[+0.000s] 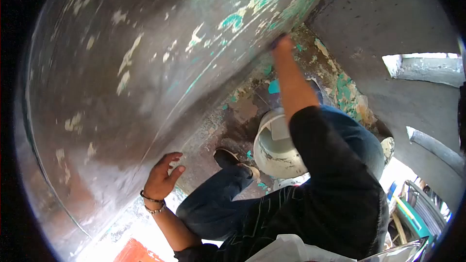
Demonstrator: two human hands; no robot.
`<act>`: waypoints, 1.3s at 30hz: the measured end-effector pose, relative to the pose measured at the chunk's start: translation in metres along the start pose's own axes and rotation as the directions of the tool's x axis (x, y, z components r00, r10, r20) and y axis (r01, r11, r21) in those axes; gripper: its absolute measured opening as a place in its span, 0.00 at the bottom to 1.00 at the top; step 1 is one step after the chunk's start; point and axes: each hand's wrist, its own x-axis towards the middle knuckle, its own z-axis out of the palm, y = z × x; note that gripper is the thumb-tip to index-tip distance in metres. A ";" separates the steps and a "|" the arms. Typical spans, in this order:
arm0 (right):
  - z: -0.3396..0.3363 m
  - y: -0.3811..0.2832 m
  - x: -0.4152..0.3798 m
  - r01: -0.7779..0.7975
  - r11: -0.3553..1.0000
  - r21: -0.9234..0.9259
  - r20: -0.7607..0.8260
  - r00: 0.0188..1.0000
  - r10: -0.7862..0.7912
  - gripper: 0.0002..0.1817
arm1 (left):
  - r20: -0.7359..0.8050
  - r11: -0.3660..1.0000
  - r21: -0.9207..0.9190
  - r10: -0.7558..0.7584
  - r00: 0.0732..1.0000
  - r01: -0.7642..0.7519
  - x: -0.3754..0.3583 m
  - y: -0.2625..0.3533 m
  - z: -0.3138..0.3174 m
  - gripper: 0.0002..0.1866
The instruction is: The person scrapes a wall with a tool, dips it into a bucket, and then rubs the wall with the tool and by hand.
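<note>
My right hand (284, 44) is stretched out to the foot of the wall (145, 68), close to the corner. Its fingers are closed around a small dark thing, blurred by motion; I cannot tell its kind. Worn grey-brown, the wall carries scratches and flaking patches of turquoise and cream paint. Lower down, my left hand (163, 177) is held beside the same wall, with fingers loosely curved, thumb apart and nothing in it. Bracelets circle that wrist. Between my legs stands a whitish bucket (274, 161), with a pale flat-sided piece showing inside it.
Peeling paint and turquoise flakes cover the floor (242, 109) around my shoe (225, 157). To the right rises a grey wall (369, 24) with bright openings. Green and grey items (412, 213) are piled at the lower right. An orange-red patch (136, 251) shows at the bottom left.
</note>
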 end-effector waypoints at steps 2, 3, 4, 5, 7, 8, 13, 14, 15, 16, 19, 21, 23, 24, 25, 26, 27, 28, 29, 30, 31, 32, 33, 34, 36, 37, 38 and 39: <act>0.011 -0.039 0.002 0.006 0.996 -0.087 -0.026 1.000 -0.008 0.25 | 0.004 0.999 0.033 -0.031 1.000 0.031 0.004 -0.001 0.002 0.18; -0.002 -0.032 0.008 0.103 0.971 -0.214 -0.048 0.992 -0.116 0.26 | 0.023 0.996 0.054 -0.066 0.998 0.064 0.005 0.001 0.006 0.18; -0.023 -0.021 0.019 0.192 0.921 -0.340 -0.059 0.973 -0.225 0.27 | 0.020 0.998 0.016 -0.061 0.998 0.061 0.009 0.008 0.008 0.19; -0.046 0.045 0.041 0.287 0.874 -0.392 -0.210 0.897 -0.388 0.29 | 0.020 0.999 0.023 -0.047 0.999 0.047 0.014 0.012 0.008 0.19; -0.046 0.123 0.014 -0.093 0.801 -0.591 -0.619 0.688 -0.378 0.32 | 0.055 0.998 0.070 -0.007 0.998 0.003 0.019 0.020 0.010 0.19; -0.052 0.132 0.007 0.116 0.884 -0.452 -0.537 0.756 -0.374 0.31 | 0.061 0.997 0.073 0.010 0.998 -0.014 0.022 0.022 0.012 0.19; -0.043 0.025 0.029 0.029 0.999 -0.043 -0.209 0.977 -0.037 0.27 | 0.139 0.998 -0.008 -0.060 0.988 0.061 0.014 0.004 0.017 0.20; -0.001 -0.032 0.001 -0.046 0.988 -0.145 -0.253 0.968 0.008 0.27 | 0.139 0.997 -0.020 -0.071 0.988 0.074 0.013 0.000 0.018 0.20; 0.029 -0.069 -0.019 -0.126 0.961 -0.247 -0.297 0.954 0.049 0.26 | 0.143 0.997 -0.025 -0.075 0.987 0.079 0.016 -0.001 0.019 0.20; 0.016 -0.054 -0.017 -0.132 0.958 -0.254 -0.306 0.951 0.049 0.26 | 0.113 0.997 -0.008 -0.072 0.991 0.073 0.019 -0.001 0.020 0.20; 0.010 -0.001 -0.015 0.065 0.932 -0.357 -0.405 0.888 -0.217 0.26 | 0.036 0.999 0.017 -0.032 0.999 0.031 0.020 0.008 0.018 0.20; 0.007 0.019 -0.038 -0.158 0.959 -0.236 -0.534 0.846 0.008 0.25 | 0.055 1.000 0.012 -0.003 0.998 0.003 0.019 0.009 0.017 0.20; -0.043 0.016 0.023 -0.187 0.965 -0.185 -0.348 0.931 0.113 0.20 | 0.035 0.999 0.046 -0.029 0.999 0.028 0.012 0.007 0.019 0.20; -0.054 0.007 0.040 -0.164 0.981 -0.106 -0.227 0.964 0.137 0.16 | 0.046 0.996 0.069 -0.062 0.997 0.059 0.009 0.005 0.018 0.20; -0.035 -0.017 0.031 -0.028 0.976 -0.217 -0.153 0.988 -0.005 0.17 | 0.053 0.992 0.089 -0.094 0.994 0.089 0.007 0.002 0.018 0.21; -0.013 -0.034 0.009 0.097 0.943 -0.318 -0.076 0.989 -0.127 0.17 | 0.003 0.991 0.137 0.013 1.000 -0.013 0.005 0.001 0.019 0.20; -0.001 -0.031 -0.008 0.069 0.942 -0.330 -0.079 0.992 -0.100 0.17 | -0.026 0.991 0.130 0.041 0.999 -0.037 0.003 0.009 0.018 0.20; 0.011 -0.026 -0.025 0.136 0.899 -0.416 -0.169 0.960 -0.224 0.19 | -0.037 0.989 0.133 0.065 0.997 -0.060 0.001 0.020 0.015 0.20; 0.020 -0.013 -0.039 0.193 0.842 -0.504 -0.235 0.907 -0.348 0.21 | -0.054 0.987 0.141 0.090 0.994 -0.082 -0.003 0.031 0.013 0.20; 0.028 0.009 -0.051 0.182 0.844 -0.504 -0.225 0.916 -0.332 0.21 | -0.068 0.988 0.138 0.074 0.995 -0.064 -0.004 0.039 0.011 0.20; 0.030 0.043 -0.069 0.114 0.902 -0.417 -0.351 0.895 -0.276 0.23 | -0.073 0.977 0.153 0.159 0.985 -0.146 -0.007 0.046 0.010 0.20; 0.020 0.085 -0.093 0.037 0.946 -0.321 -0.477 0.857 -0.196 0.26 | -0.070 0.963 0.167 0.228 0.971 -0.213 -0.017 0.050 0.009 0.20; -0.014 0.141 -0.106 0.011 0.979 -0.205 -0.357 0.930 -0.085 0.27 | -0.086 0.969 0.169 0.198 0.976 -0.182 -0.025 0.053 0.006 0.20; -0.034 0.192 -0.122 -0.032 0.996 -0.084 -0.207 0.978 0.013 0.29 | -0.115 0.983 0.084 0.172 0.978 -0.163 -0.031 0.055 0.001 0.19; -0.008 0.241 -0.229 -0.389 0.921 -0.020 -0.180 0.908 0.380 0.28 | -0.206 0.987 -0.039 0.146 0.967 -0.157 -0.040 0.048 0.002 0.18; -0.002 0.262 -0.272 -0.550 0.830 -0.090 -0.252 0.819 0.516 0.23 | -0.222 0.988 -0.038 0.137 0.965 -0.149 -0.040 0.043 0.004 0.18; 0.007 0.283 -0.315 -0.697 0.705 -0.135 -0.316 0.704 0.636 0.19 | -0.231 0.996 0.040 0.086 0.969 -0.079 -0.041 0.038 0.006 0.17; -0.005 0.318 -0.331 -0.792 0.609 -0.031 -0.216 0.601 0.770 0.16 | -0.239 0.993 0.115 0.040 0.970 -0.013 -0.041 0.034 0.008 0.17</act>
